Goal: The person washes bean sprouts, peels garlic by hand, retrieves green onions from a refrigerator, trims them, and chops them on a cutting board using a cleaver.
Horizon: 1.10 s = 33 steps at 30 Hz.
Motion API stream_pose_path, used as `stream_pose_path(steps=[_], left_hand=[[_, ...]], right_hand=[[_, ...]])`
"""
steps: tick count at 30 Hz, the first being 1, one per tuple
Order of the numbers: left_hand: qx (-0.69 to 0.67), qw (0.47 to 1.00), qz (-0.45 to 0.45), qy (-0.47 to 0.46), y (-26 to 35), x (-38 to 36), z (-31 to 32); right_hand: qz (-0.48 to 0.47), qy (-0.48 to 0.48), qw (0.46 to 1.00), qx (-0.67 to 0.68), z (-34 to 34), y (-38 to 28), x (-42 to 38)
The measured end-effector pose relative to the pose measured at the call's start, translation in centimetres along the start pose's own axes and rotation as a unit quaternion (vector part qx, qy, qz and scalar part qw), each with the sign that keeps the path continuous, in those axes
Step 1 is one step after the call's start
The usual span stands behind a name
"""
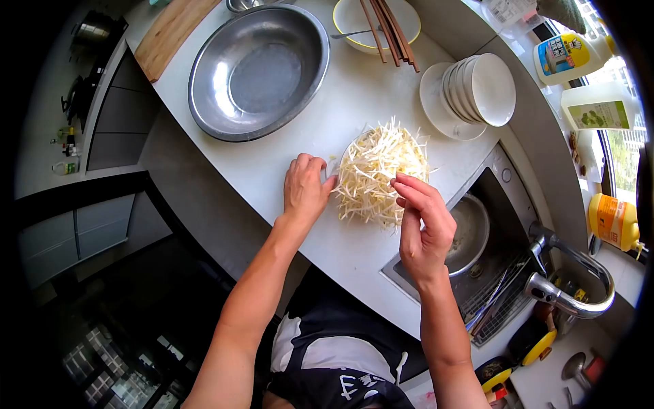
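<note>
A heap of pale bean sprouts (381, 167) lies on the white countertop (272, 170) in front of me; whether a dish is under it I cannot make out. My left hand (306, 185) rests at the left edge of the heap, fingers bent but apart, thumb reaching to the sprouts, nothing held. Over the right side of the heap is my right hand (428, 225), its fingers curled together with the thumb close to them. Whatever may be between those fingertips is hidden. Beyond my left hand stands a wide metal basin (262, 75) with nothing visible inside.
At the back are a yellow-rimmed bowl (347, 13) with brown chopsticks (388, 31) across it, and stacked white bowls (494, 88). The sink (504, 198) on the right holds a metal bowl (470, 235) under a faucet (579, 300). A wooden board (174, 34) lies at upper left.
</note>
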<state>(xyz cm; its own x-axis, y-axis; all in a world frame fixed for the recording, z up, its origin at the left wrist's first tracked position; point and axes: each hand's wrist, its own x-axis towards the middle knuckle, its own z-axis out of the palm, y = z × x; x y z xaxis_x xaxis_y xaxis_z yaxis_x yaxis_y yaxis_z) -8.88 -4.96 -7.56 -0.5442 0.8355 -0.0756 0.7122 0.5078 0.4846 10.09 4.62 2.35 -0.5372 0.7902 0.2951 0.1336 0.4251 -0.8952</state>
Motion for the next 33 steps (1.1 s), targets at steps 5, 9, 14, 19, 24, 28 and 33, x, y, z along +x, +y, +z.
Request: stream_pose_path(steps=[5,9,14,19,24,28,33], left_hand=[[-0.011,1.0,0.002,0.008,-0.3,-0.6,1.0],[-0.019,0.999,-0.01,0.031,-0.5,-0.7,1.2],[-0.012,0.998,-0.004,0.058,-0.1,-0.8,0.6],[-0.014,0.999,0.003,0.04,-0.2,-0.5,1.2],[0.005,1.0,-0.004,0.017,-1.1,-0.4,1.0],[-0.037,0.997,0.011,0.064,-1.5,-0.8,-0.3],[-0.074,0.996,0.005,0.042,-0.7,-1.0,-2.3]], right_hand=[[0.026,0.033,0.999,0.006,-0.4,-0.3,0.0],[0.016,0.047,0.999,0.0,-0.8,-0.3,0.0],[0.02,0.045,0.999,0.004,-0.9,-0.1,-0.1],[0.013,0.042,0.999,-0.018,-0.9,-0.6,0.5],[-0.087,0.056,0.994,-0.04,-0.5,-3.1,1.4],[-0.074,-0.107,0.98,-0.152,0.0,-2.7,1.4],[-0.135,0.037,0.989,-0.042,-0.7,-2.2,0.7]])
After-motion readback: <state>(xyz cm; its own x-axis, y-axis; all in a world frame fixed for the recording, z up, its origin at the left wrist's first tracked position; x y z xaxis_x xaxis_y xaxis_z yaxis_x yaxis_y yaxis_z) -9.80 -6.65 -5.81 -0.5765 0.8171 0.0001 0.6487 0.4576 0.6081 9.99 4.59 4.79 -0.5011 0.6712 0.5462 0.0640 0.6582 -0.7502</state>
